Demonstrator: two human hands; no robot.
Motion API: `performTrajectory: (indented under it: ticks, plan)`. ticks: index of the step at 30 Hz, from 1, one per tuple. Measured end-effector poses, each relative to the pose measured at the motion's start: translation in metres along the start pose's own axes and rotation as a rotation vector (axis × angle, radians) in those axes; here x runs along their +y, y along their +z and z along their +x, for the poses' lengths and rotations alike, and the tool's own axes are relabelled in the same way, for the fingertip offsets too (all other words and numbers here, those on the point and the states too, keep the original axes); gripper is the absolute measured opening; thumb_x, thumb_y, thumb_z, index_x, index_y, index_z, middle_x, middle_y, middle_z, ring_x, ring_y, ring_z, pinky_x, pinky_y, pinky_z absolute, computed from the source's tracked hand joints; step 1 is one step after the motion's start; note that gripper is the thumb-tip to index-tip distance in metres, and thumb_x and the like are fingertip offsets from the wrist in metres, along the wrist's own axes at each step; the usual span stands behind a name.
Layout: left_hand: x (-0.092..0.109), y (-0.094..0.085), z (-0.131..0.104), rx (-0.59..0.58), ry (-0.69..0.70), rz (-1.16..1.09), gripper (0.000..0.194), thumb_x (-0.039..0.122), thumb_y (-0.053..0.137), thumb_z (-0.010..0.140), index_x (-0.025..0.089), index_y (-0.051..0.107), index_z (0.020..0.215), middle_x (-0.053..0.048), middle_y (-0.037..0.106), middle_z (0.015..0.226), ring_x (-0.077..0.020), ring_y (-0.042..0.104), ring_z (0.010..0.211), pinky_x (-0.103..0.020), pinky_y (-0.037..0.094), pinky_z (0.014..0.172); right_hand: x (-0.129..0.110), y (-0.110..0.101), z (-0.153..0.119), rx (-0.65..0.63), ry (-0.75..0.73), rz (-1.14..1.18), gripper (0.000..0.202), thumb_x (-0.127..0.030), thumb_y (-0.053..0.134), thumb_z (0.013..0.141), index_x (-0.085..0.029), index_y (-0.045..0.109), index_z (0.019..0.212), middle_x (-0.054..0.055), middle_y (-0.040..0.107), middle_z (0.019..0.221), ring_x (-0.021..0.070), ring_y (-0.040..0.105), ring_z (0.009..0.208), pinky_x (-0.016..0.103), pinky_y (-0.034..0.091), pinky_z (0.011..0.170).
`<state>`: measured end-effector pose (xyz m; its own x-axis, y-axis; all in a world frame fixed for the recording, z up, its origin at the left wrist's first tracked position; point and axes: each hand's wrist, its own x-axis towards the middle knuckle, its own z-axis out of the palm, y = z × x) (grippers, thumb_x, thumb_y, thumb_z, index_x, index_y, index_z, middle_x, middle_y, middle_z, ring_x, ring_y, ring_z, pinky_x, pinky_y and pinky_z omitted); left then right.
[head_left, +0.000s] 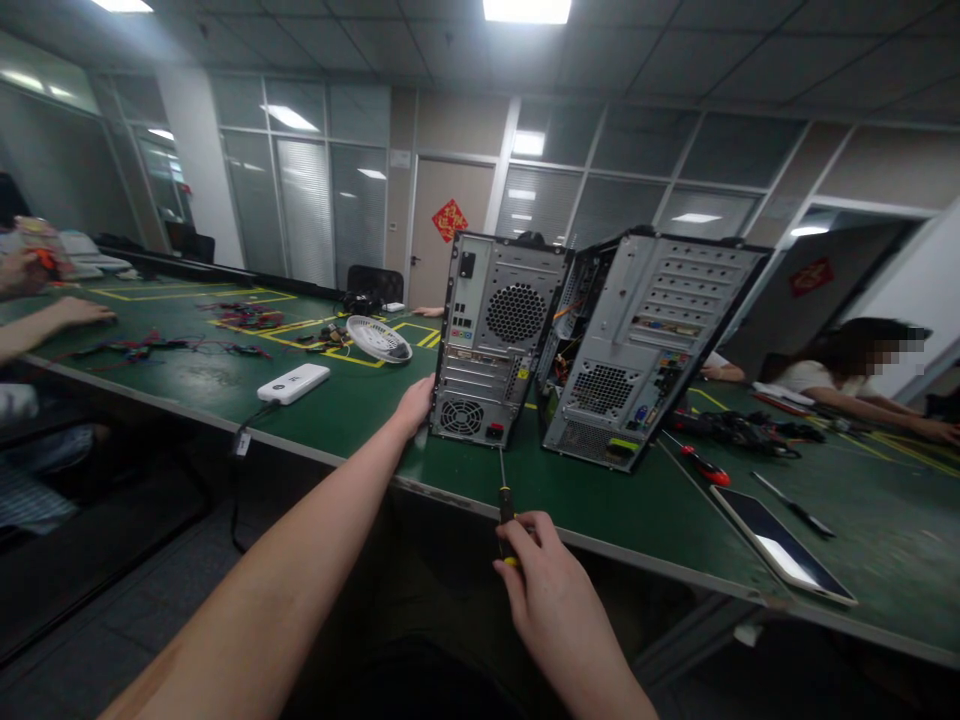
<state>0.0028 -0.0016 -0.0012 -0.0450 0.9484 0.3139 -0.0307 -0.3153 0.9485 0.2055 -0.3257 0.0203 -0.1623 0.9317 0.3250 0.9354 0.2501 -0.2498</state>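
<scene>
Left hand (415, 403) laid against the near left corner of the left computer case (495, 335), fingers together and flat on the metal, gripping nothing visible; forearm stretched in from the lower left. Right hand (551, 590) clamped around a screwdriver (504, 500), black and yellow handle inside the fist, thin shaft pointing up and away toward the bottom edge of that same case, tip just short of it or touching, hard to say which.

Left computer case upright on the green desk (360, 400), rear panel facing near, with round fan grille high up and a smaller one low down. Right computer case (645, 345) just beside it, tilted, side open, rear panel also facing near, cables showing in the gap between the two.

On the desk to the right: a red-handled screwdriver (701, 462) near the tilted case, a tablet (780, 545) lying flat close to the near edge, a dark pen-like tool (791, 505) between tablet and far side, a tangle of black cables (742, 430) farther back. On the left: a white box (293, 383) with a cord hanging over the edge, a small white fan (379, 338) lying on its back, loose coloured wires (247, 318) inside yellow tape marks.

Another person's arm (52, 320) resting at the far left edge; a seated person (847, 375) leaning on the desk at far right.
</scene>
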Motion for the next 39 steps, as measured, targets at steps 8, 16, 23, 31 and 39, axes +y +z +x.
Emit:
performTrajectory:
  ticks: [8,16,23,31,39]
  plan:
    - [0.003,0.0,-0.002,0.007,-0.005,0.026,0.054,0.066,0.058,0.091,0.019,0.083,0.1,-0.011,0.083,0.111,-0.0302,0.071,0.109,-0.044,0.05,0.11,0.002,0.0,0.0,0.012,0.013,0.059,0.025,-0.007,0.064,0.097,-0.025,0.068,0.116,0.009,0.067,0.123,0.0233,0.078,0.096,0.033,0.063,0.084]
    - [-0.005,0.0,0.004,0.0,0.036,0.053,0.053,0.065,0.056,0.092,0.021,0.083,0.098,-0.01,0.083,0.111,-0.03,0.069,0.114,-0.042,0.051,0.107,-0.002,-0.002,0.001,-0.014,0.042,0.085,0.023,-0.013,0.062,0.103,-0.024,0.065,0.122,0.01,0.067,0.123,0.0252,0.077,0.1,0.035,0.062,0.085]
    - [-0.008,0.0,0.006,-0.001,0.027,0.037,0.054,0.066,0.055,0.091,0.02,0.083,0.099,-0.01,0.083,0.114,-0.0294,0.069,0.11,-0.042,0.05,0.108,0.0,-0.001,0.001,0.03,0.036,0.024,0.021,-0.014,0.066,0.101,-0.025,0.065,0.119,0.009,0.07,0.119,0.0258,0.077,0.1,0.036,0.063,0.086]
    - [-0.01,-0.001,0.007,0.002,0.009,0.039,0.053,0.067,0.056,0.089,0.022,0.083,0.098,-0.01,0.082,0.11,-0.0291,0.069,0.11,-0.041,0.051,0.107,0.0,0.003,0.002,0.037,-0.09,-0.008,0.026,-0.005,0.062,0.099,-0.022,0.076,0.112,0.014,0.067,0.135,0.0269,0.075,0.112,0.043,0.065,0.1]
    - [-0.009,-0.001,0.006,-0.004,0.007,0.021,0.055,0.068,0.056,0.09,0.021,0.083,0.102,-0.01,0.082,0.116,-0.0295,0.07,0.113,-0.042,0.051,0.108,0.001,0.003,-0.002,-0.008,-0.082,-0.064,0.048,0.003,0.055,0.094,-0.018,0.076,0.131,0.018,0.065,0.148,0.0299,0.076,0.121,0.044,0.064,0.106]
